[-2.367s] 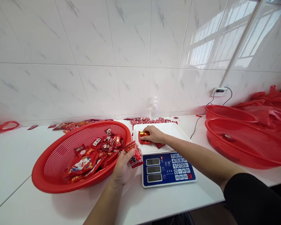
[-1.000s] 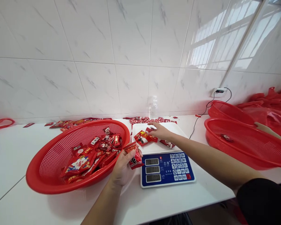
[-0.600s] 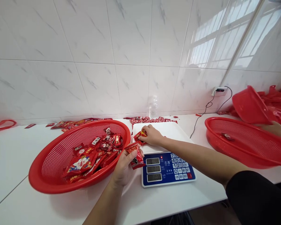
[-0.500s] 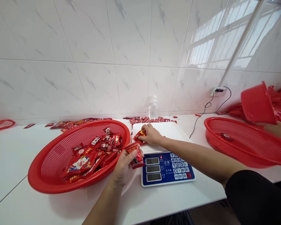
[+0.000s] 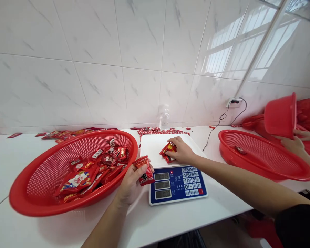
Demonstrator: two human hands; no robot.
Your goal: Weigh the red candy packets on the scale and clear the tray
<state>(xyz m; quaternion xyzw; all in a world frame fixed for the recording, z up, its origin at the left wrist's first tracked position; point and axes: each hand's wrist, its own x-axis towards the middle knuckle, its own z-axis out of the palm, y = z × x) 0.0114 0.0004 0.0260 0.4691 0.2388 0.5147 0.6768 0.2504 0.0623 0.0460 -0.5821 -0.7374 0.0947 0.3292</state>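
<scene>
My left hand point(image 5: 134, 179) is closed around a red snack packet point(image 5: 145, 170), held between the basket and the scale's keypad. Over the white weighing plate point(image 5: 151, 146), my right hand point(image 5: 182, 151) grips another red packet point(image 5: 167, 151) with a yellow print; its fingers partly cover it. The digital scale point(image 5: 178, 186) has a blue panel with three small displays and number keys. To the left, a large red perforated basket point(image 5: 23, 203) holds a heap of red snack packets point(image 5: 93, 172) of several sizes.
Loose red packets point(image 5: 64, 134) lie along the wall, and a clear bottle point(image 5: 164, 119) stands behind the scale. A black cable point(image 5: 219, 120) runs to a wall socket. On the right, a co-worker's hands point(image 5: 291, 144) hold a red tub point(image 5: 279, 115) above another red basket point(image 5: 223, 155).
My right hand has moved right across the plate with its packet, away from my left hand. My left hand still holds its packet. The camera view has shifted slightly.
</scene>
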